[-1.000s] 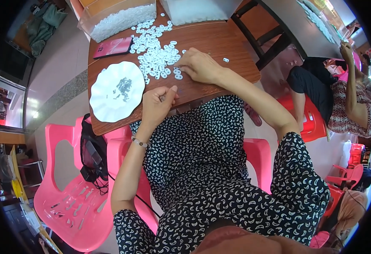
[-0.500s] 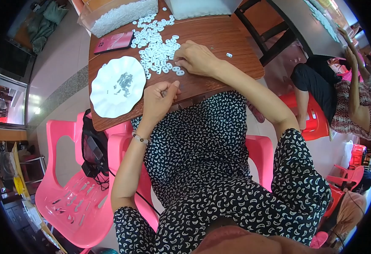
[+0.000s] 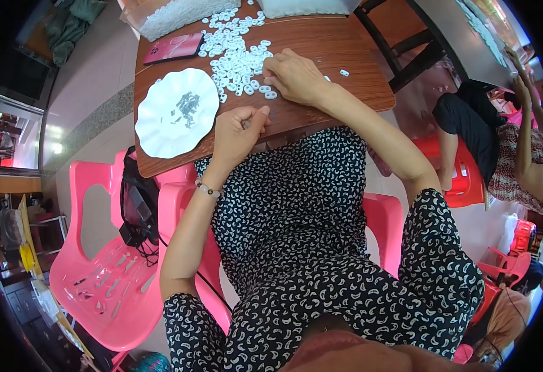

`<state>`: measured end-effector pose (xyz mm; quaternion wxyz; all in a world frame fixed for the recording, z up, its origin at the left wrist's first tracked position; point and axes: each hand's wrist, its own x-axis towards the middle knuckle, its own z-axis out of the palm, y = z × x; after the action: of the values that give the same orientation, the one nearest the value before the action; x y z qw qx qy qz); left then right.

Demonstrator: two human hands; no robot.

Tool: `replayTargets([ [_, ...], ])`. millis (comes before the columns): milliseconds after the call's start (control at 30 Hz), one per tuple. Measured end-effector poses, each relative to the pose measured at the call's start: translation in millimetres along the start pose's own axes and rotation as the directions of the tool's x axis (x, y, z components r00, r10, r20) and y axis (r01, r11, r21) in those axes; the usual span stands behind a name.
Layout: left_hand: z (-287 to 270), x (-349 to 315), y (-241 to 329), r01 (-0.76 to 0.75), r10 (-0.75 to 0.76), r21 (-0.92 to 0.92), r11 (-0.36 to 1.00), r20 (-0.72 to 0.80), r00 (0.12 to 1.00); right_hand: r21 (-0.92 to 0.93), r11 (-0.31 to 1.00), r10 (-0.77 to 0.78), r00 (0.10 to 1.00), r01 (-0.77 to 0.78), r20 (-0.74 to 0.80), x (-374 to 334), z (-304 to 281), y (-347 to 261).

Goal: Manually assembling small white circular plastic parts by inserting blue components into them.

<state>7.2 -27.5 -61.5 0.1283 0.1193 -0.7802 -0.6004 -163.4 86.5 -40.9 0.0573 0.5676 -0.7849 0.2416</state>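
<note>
White pieces [image 3: 239, 67] lie beside the curled right hand [image 3: 292, 75]; left hand [image 3: 237, 131] fisted — can't tell what either holds.

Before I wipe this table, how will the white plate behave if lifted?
The white plate holds a crisp wavy shape, so it's probably stiff. The small grey pieces lie scattered on it, so tilting would likely spill them.

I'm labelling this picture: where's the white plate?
In the head view, the white plate lies on the left of the table, below the pink phone, beside the left hand.
</note>
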Motion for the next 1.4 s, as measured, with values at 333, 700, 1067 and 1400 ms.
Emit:
replayTargets([
  [333,4,1,-3,-0.026,0.025,-0.004,1.0,-0.07,0.997,0.192,0.973,0.169,0.966,-0.132,-0.194,-29,-19,-12],
  [700,-2,-10,5,-0.078,0.074,-0.025,0.997,-0.147,0.986,0.52,0.821,0.404,0.884,-0.237,-0.235,-76,-16,-30],
  [1067,-161,-9,6,0.127,0.242,0.828,0.546,-0.302,0.922,0.494,0.863,0.279,0.917,-0.109,-0.286,-82,-17,-36],
  [1400,-161,1,-16,0.251,0.062,0.848,0.467,-0.315,0.947,0.449,0.893,0.209,0.924,-0.047,-0.32,-83,-16,-41],
])
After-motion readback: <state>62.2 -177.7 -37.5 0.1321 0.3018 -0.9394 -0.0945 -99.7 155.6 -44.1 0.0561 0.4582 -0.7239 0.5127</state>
